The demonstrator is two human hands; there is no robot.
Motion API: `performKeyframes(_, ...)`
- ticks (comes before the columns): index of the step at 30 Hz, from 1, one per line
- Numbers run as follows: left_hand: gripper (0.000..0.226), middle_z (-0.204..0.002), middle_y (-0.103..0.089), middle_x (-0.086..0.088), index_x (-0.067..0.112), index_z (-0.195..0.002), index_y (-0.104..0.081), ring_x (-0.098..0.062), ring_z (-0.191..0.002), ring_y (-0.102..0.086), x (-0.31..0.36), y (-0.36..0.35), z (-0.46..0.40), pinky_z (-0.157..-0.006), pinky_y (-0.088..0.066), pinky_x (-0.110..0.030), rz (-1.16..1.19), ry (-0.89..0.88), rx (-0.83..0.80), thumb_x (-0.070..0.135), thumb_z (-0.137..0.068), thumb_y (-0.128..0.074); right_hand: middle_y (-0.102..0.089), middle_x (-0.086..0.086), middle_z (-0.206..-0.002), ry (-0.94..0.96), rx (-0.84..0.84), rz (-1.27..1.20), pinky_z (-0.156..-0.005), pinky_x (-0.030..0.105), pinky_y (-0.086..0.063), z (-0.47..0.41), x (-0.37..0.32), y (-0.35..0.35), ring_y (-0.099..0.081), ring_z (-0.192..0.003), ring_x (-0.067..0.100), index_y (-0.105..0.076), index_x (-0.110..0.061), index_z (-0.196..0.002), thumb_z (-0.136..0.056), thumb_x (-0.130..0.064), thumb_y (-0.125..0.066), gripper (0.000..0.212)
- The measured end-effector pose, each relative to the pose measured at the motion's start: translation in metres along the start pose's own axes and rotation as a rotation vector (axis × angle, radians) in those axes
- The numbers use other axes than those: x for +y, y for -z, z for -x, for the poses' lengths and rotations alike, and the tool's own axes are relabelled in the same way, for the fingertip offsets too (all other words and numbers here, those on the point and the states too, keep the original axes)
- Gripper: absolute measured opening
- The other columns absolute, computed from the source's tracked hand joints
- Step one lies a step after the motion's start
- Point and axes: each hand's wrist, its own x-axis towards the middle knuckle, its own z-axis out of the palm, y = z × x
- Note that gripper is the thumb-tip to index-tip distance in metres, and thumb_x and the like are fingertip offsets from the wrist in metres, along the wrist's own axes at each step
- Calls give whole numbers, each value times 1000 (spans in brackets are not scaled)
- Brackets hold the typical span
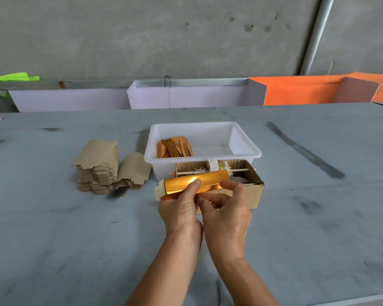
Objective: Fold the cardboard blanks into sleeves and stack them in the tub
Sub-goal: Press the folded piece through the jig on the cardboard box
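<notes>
You're curling a gold blank (194, 184) w/ both hands.
L hand (181, 208) & R hand (227, 214) are both pinching it, in front of the white tub (202, 155) holding folded sleeves (175, 147).

Grey table (53, 228), seemingly concrete wall (142, 36)

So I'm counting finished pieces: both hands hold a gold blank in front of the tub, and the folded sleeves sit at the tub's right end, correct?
Not quite. The head view shows the folded sleeves at the left end of the white tub, not the right. The rest holds: the left hand and right hand both hold the gold blank in front of it.
</notes>
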Motion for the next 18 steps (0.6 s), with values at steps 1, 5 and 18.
performKeyframes(1,30,-98,-71,-20,1,-100,-68,-35,-82,-69,0,-1,0,-75,-58,-44,6,5,3,-3,-70,-75,-69,-10,-67,-2,16,-18,-60,8,-47,1,0,-1,-65,-67,-4,-45,-34,-95,-75,-8,-76,45)
performKeyframes(5,38,-97,-71,-15,0,-105,-66,-27,-76,-69,-1,1,-2,-57,-56,-29,41,-1,14,-3,-68,-77,-70,-15,-62,-193,4,-234,-59,12,-46,-4,1,0,-66,-63,-5,-47,-31,-86,-71,-8,-81,44)
performKeyframes(18,41,-98,-72,-10,9,-102,-67,-26,-88,-69,1,3,-5,-61,-51,-26,-22,-11,39,2,-64,-82,-72,-9,-67,-172,-91,-230,-63,16,-45,-17,9,7,-69,-67,1,-56,-21,-92,-68,-14,-84,37)
